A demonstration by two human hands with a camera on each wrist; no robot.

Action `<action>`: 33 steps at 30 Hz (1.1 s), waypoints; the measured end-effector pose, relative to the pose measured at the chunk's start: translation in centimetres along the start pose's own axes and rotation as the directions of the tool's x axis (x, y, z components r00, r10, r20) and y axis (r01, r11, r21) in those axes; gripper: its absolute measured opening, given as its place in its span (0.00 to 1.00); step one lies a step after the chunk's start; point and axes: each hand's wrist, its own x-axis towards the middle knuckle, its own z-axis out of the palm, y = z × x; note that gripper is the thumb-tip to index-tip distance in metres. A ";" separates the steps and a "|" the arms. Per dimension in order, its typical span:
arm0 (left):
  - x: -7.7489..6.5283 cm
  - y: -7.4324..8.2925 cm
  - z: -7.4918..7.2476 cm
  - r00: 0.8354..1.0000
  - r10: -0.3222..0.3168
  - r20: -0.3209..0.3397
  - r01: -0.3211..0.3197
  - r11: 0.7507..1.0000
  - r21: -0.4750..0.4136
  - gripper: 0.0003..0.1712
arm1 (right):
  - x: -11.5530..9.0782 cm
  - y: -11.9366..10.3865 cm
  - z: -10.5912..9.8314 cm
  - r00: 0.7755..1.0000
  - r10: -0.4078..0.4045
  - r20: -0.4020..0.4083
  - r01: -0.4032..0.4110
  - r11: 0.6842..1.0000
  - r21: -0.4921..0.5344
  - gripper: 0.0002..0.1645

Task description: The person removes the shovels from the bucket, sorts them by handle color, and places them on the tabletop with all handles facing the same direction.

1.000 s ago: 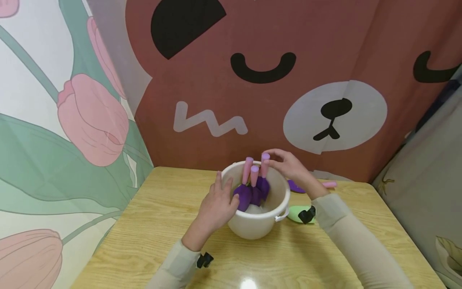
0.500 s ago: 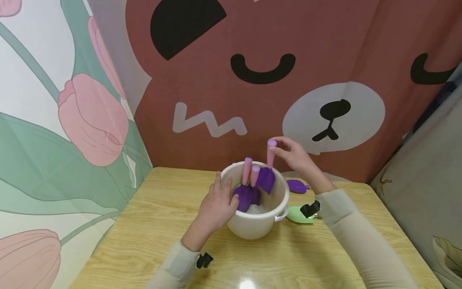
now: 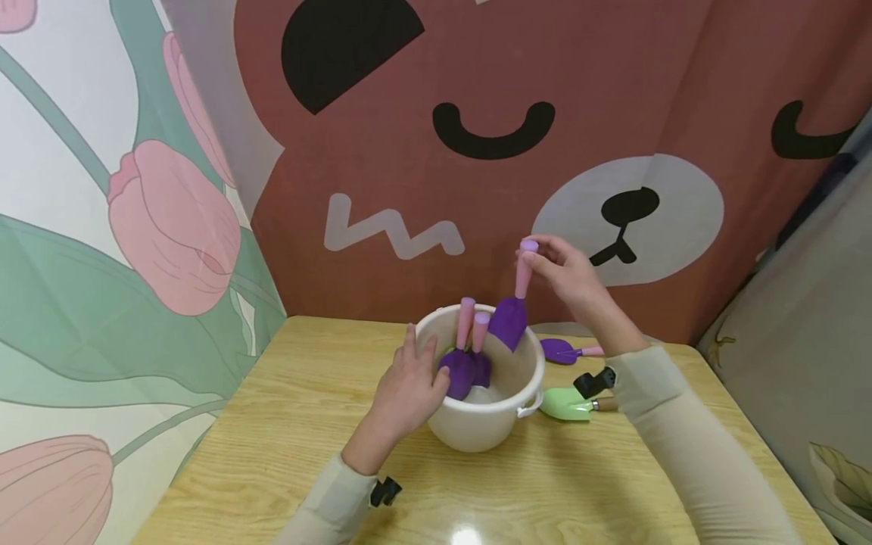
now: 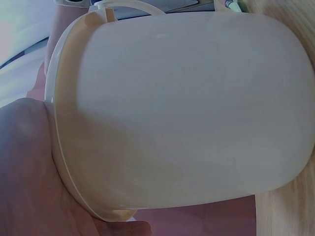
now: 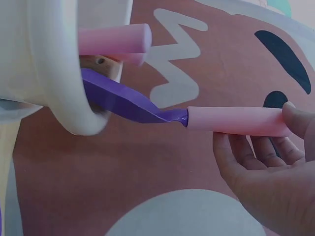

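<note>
One purple trowel [image 3: 510,322] higher in right hand [image 3: 574,278].

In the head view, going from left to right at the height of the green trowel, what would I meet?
Tulip-print cloth → left hand → white bucket → green trowel → right sleeve → grey cloth.

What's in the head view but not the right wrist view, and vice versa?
Head only: the left hand touching the bucket at its rim, the green trowel on the table, and purple blades down inside the bucket.
Right wrist only: a brown tip with a dark hole at the bucket's mouth; can't tell what it belongs to.
Both: the bucket, the right hand holding a purple shovel, and two other pink handles.
</note>
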 end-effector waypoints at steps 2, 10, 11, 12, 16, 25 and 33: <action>0.0 0.0 0.0 1.000 -0.001 0.000 0.001 1.000 -0.002 0.38 | -0.1 -0.4 -0.1 1.000 0.004 -0.003 -0.004 1.000 0.006 0.33; 0.0 0.0 -0.1 1.000 0.002 0.003 -0.002 1.000 0.003 0.38 | -0.2 -1.6 -0.7 0.997 0.043 -0.067 -0.040 0.999 0.034 0.31; 0.0 0.0 -0.1 1.000 0.003 0.002 -0.003 1.000 0.002 0.38 | -0.3 -1.7 -0.8 0.996 0.050 -0.076 -0.047 0.998 0.036 0.32; 0.1 0.0 -0.1 1.000 0.004 0.001 -0.004 1.000 0.001 0.38 | -0.3 -1.8 -0.9 0.994 0.058 -0.088 -0.056 0.998 0.032 0.32; 0.2 0.0 0.0 1.000 0.004 0.000 -0.004 1.000 0.002 0.38 | -0.5 -2.3 -1.4 0.989 0.081 -0.123 -0.073 0.995 0.063 0.34; 0.5 -0.1 0.0 1.000 -0.005 0.002 0.005 1.000 -0.002 0.38 | -0.9 -2.6 -2.8 0.977 0.103 -0.185 -0.056 0.968 0.244 0.32; 0.6 -0.2 -0.1 1.000 -0.005 -0.002 0.005 1.000 -0.008 0.37 | -1.8 -2.1 -4.3 0.966 0.131 -0.222 -0.035 0.920 0.390 0.32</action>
